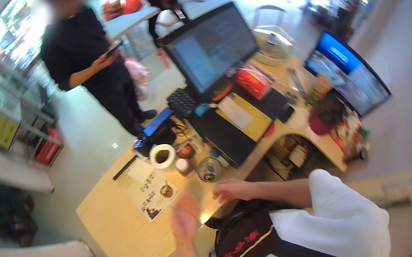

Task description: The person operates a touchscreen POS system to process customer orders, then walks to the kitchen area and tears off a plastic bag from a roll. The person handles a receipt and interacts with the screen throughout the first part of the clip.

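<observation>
My left hand [186, 217] is raised over the near side of a pale wood counter [126, 239], beside a printed sheet with food pictures [153, 192]. It is blurred, its fingers look extended, and nothing shows in it. My right hand [232, 190] hovers near the counter's edge with loosely curled fingers and no object visible in it. Just beyond it stand a round clear container [209, 170] and a small jar with a white lid [183, 166]. A roll of white paper or tape [162, 156] lies further back.
A monitor [213, 47], a keyboard [182, 103], a yellow clipboard or folder [256, 124] and a red-and-white box [254, 81] occupy the counter. Another screen [348, 76] and a dark red cap [321, 119] are at the right. Across the counter stands a person [78, 47] holding a phone.
</observation>
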Available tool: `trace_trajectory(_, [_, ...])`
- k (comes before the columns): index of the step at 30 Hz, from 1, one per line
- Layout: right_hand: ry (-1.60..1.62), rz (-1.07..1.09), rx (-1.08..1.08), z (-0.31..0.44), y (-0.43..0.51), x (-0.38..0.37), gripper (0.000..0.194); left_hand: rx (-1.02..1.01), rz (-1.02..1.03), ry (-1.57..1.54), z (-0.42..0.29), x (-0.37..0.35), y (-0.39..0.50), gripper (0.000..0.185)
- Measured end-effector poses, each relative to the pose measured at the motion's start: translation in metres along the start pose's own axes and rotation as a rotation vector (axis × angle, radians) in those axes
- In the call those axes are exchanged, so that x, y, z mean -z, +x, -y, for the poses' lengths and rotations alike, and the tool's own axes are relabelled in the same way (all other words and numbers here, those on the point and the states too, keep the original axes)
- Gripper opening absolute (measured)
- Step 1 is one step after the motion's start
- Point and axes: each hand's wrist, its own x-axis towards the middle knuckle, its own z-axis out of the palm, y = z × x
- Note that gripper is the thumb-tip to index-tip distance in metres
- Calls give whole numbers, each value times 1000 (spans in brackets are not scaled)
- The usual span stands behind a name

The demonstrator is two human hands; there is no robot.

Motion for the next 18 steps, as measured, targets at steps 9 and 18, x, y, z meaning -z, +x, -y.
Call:
trace_trajectory(9, [-183,-27,92,-31,-11,-59,39,-273,406,111,-147,-98,33,65])
trace_trajectory(18, [198,429,-99,-43,52,-127,43,-59,-136,606,-4,-16,-93,29])
